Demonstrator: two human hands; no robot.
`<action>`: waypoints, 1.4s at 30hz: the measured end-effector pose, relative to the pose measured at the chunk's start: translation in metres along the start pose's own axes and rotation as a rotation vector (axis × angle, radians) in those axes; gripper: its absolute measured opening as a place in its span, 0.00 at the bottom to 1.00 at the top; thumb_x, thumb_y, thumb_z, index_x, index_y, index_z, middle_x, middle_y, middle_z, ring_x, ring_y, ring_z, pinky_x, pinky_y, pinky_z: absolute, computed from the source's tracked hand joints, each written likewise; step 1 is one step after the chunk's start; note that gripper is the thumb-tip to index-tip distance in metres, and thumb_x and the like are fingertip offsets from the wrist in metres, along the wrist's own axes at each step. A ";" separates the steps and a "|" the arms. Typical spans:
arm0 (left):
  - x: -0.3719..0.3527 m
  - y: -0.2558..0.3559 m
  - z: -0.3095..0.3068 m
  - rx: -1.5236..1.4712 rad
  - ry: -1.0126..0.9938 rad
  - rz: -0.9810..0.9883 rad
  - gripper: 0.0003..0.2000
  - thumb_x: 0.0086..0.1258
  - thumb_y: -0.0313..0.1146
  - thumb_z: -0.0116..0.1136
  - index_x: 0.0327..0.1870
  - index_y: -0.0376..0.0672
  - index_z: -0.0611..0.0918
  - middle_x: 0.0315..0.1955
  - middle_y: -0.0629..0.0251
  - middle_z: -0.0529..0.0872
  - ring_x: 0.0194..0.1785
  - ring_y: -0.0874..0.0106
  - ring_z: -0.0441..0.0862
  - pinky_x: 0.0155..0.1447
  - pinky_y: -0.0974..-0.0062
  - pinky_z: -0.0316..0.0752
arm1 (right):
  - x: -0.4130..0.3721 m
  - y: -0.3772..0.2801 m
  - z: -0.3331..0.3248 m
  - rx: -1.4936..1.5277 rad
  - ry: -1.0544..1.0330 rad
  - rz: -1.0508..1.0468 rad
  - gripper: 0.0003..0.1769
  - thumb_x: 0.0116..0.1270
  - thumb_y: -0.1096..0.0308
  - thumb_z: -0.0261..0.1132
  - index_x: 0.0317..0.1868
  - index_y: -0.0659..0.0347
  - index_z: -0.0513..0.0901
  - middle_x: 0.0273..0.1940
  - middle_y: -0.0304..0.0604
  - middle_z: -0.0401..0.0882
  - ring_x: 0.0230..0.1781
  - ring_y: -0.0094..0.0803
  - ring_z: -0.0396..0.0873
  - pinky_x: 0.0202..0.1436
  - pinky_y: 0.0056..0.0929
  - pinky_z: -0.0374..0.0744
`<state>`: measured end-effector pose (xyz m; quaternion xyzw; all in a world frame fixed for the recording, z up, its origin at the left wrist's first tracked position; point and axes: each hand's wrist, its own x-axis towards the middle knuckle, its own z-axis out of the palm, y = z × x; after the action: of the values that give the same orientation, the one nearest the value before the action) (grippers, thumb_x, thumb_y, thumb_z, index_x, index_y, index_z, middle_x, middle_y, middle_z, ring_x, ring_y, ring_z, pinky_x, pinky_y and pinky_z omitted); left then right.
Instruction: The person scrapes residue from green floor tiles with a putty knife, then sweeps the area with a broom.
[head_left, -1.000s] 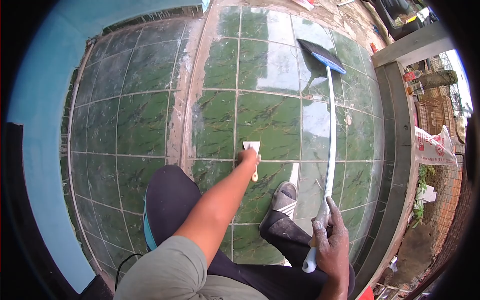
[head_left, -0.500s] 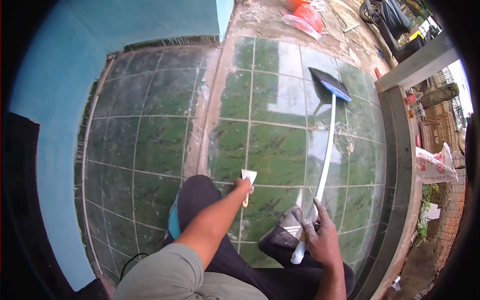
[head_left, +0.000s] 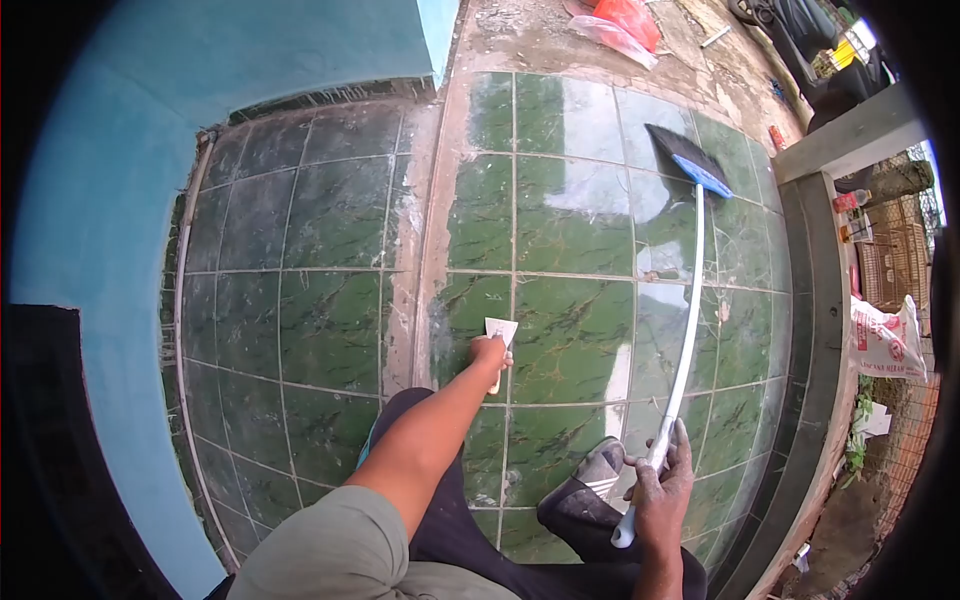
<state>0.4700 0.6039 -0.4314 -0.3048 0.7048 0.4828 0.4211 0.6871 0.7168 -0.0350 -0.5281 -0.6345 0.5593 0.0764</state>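
My left hand (head_left: pixel 489 353) is closed around the handle of a putty knife (head_left: pixel 501 328), its pale flat blade pointing away from me, low over the green tiled floor (head_left: pixel 570 320). In my right hand (head_left: pixel 664 492), which is dusty with grey powder, is the lower end of a broom's white handle (head_left: pixel 688 340). The handle runs forward to a blue broom head (head_left: pixel 702 176) with black bristles (head_left: pixel 672 146), lying over the tiles at the far right. My shoe (head_left: pixel 600 470) stands just left of the right hand.
A blue wall (head_left: pixel 120 200) borders the left side. A rough cement strip (head_left: pixel 415 240) splits the floor. On the right runs a low tiled ledge (head_left: pixel 822 330), with a white plastic bag (head_left: pixel 888 338) beyond it. A red bag (head_left: pixel 628 25) and a motorbike (head_left: pixel 800 40) are at the far end.
The view has shifted slightly. My left hand has moved a little forward over the floor with the putty knife. The broom still lies out in front, held at its handle by my right hand.
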 end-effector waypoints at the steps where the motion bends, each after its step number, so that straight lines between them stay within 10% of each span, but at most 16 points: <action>1: 0.003 0.002 -0.003 0.033 -0.006 -0.006 0.15 0.72 0.39 0.52 0.32 0.34 0.80 0.21 0.56 0.84 0.19 0.64 0.83 0.19 0.68 0.71 | 0.005 -0.001 0.002 -0.005 -0.006 -0.006 0.39 0.67 0.83 0.58 0.77 0.66 0.53 0.57 0.54 0.74 0.46 0.32 0.85 0.26 0.19 0.78; 37: 0.035 0.086 0.013 0.060 -0.012 0.151 0.14 0.65 0.37 0.54 0.22 0.37 0.81 0.18 0.58 0.83 0.20 0.64 0.80 0.24 0.62 0.71 | 0.009 0.002 0.008 0.137 0.049 0.057 0.43 0.61 0.81 0.56 0.77 0.64 0.52 0.47 0.51 0.74 0.39 0.35 0.85 0.26 0.24 0.80; 42: 0.009 0.119 0.019 0.059 -0.225 0.205 0.15 0.70 0.41 0.53 0.35 0.36 0.82 0.23 0.59 0.85 0.22 0.69 0.83 0.26 0.69 0.74 | 0.023 0.015 -0.027 0.180 0.041 0.076 0.25 0.62 0.76 0.56 0.62 0.70 0.75 0.32 0.41 0.75 0.23 0.25 0.75 0.25 0.22 0.75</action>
<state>0.3720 0.6626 -0.3927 -0.1627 0.6945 0.5332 0.4549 0.7042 0.7485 -0.0481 -0.5543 -0.5594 0.6055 0.1151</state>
